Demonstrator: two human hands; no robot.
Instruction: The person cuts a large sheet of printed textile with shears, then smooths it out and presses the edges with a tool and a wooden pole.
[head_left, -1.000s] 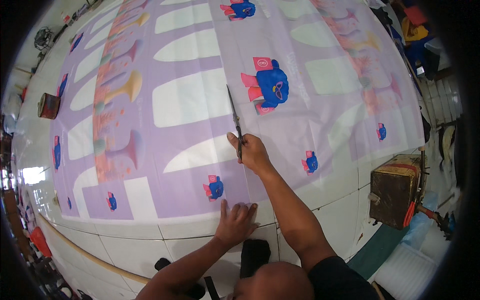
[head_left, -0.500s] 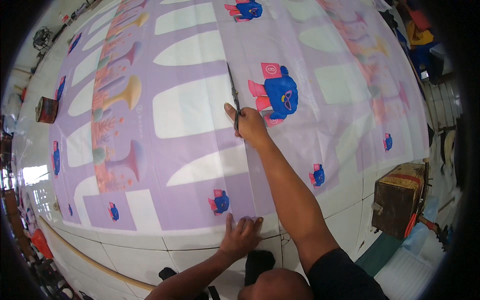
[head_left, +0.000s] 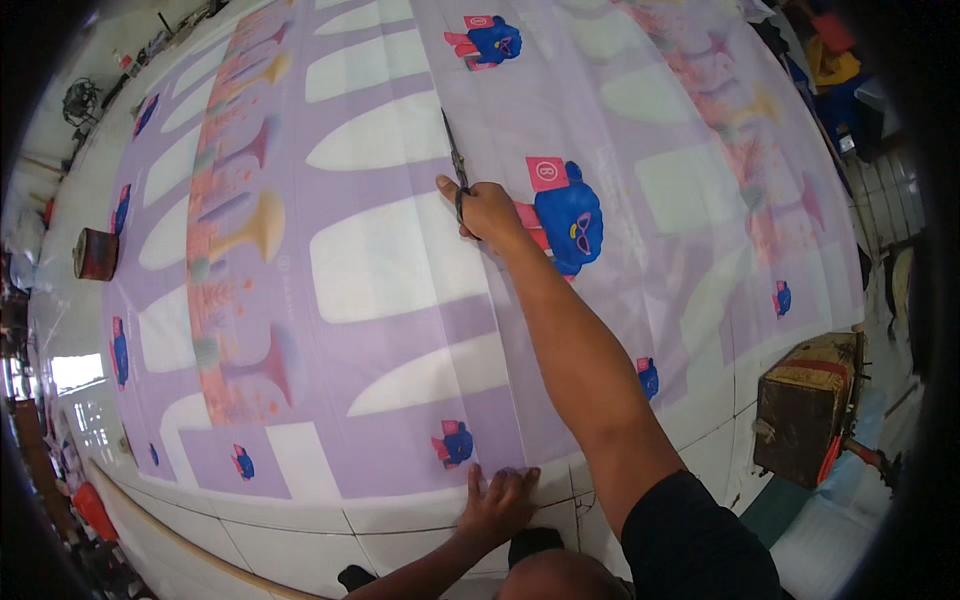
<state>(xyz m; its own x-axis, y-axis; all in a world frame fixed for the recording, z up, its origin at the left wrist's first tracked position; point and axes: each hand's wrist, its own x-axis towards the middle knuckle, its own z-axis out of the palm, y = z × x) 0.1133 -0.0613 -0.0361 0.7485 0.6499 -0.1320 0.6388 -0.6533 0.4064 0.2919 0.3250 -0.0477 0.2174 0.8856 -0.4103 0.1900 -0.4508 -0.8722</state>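
Scissors [head_left: 456,160] sit closed in right hand [head_left: 487,212] grip, blades pointing away along purple printed cloth [head_left: 400,330]. Left hand [head_left: 497,500] lies flat, open, pinning near cloth edge on floor [head_left: 300,545], directly behind.

The right hand [head_left: 487,210] is stretched far forward (fingers curled shut); the left hand [head_left: 497,500] is pressed flat, fingers spread.
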